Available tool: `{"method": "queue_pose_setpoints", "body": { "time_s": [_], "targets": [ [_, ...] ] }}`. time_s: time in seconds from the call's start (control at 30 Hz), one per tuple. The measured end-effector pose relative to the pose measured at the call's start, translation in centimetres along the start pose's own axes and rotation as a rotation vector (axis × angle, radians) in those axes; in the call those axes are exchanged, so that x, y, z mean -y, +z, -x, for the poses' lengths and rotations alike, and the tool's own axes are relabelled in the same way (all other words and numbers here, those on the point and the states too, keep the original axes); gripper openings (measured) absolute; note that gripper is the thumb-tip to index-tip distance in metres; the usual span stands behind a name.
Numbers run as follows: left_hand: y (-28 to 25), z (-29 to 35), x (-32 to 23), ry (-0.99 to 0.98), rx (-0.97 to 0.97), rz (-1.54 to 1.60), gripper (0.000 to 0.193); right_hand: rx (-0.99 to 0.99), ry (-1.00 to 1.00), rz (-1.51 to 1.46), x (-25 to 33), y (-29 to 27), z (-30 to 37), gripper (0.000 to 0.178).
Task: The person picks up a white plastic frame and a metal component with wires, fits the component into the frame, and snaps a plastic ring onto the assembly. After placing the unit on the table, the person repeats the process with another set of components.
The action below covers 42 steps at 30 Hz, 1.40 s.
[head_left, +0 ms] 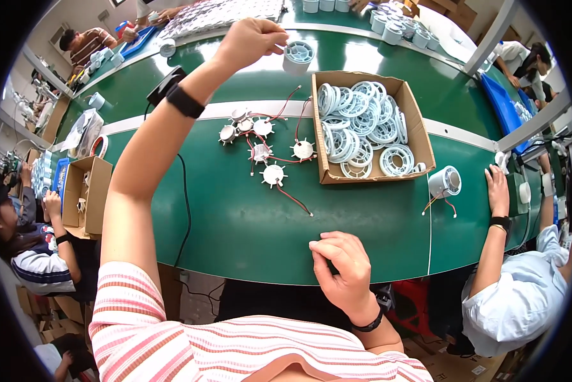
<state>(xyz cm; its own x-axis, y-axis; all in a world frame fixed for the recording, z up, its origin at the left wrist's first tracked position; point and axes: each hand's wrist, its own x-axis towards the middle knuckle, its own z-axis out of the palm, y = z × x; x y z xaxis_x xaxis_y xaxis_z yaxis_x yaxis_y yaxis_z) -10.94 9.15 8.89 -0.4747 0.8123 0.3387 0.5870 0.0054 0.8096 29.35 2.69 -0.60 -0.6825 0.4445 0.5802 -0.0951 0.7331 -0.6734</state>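
Observation:
My left hand stretches to the far side of the green table. Its fingertips are pinched together at the left rim of a light-blue cylindrical housing with a spoked top. Over the near table edge, my right hand has its fingers curled in, with nothing visible in them. Between the hands lie several white star-shaped coil parts with red wires. An open cardboard box right of them holds many light-blue rings. Farther right, another light-blue housing lies tilted with wires trailing out.
A black cable runs down the table left of the coil parts. A second carton stands at the left. On the right, a co-worker's hand rests on the table. Metal frame posts and more housings are farther back.

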Motion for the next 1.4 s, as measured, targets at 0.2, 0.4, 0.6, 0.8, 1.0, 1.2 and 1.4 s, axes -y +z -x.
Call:
{"method": "queue_pose_setpoints", "body": {
  "time_s": [0.2, 0.4, 0.6, 0.8, 1.0, 1.2, 1.4],
  "targets": [
    [-2.3, 13.5, -7.3, -0.123, 0.06, 0.017, 0.023, 0.0, 0.024, -0.023, 0.0, -0.2, 0.3, 0.027],
    [2.1, 24.4, -7.8, 0.03, 0.237, 0.118, 0.017, -0.008, 0.051, -0.079, 3.1, 0.9, -1.5, 0.076],
    [5.1, 26.9, -5.1, 0.365, 0.289, 0.188, 0.019, 0.078, 0.033, 0.015, 2.6, 2.6, -1.6, 0.091],
    [5.3, 26.8, -4.9, 0.01, 0.301, 0.313, 0.011, 0.128, 0.063, 0.035, 2.3, 2.8, -1.3, 0.094],
    [5.0, 25.5, -5.3, -0.453, 0.39, 0.36, 0.01, 0.118, -0.004, 0.046, 1.9, 2.8, -1.4, 0.083],
    [4.2, 24.4, -4.9, -0.198, 0.375, 0.081, 0.013, 0.184, -0.048, 0.208, 2.2, 2.5, -2.3, 0.057],
    [5.4, 22.5, -2.2, 0.389, 0.038, -0.364, 0.01, 0.171, -0.072, 0.21, 1.8, 2.8, -2.3, 0.044]
  ]
}}
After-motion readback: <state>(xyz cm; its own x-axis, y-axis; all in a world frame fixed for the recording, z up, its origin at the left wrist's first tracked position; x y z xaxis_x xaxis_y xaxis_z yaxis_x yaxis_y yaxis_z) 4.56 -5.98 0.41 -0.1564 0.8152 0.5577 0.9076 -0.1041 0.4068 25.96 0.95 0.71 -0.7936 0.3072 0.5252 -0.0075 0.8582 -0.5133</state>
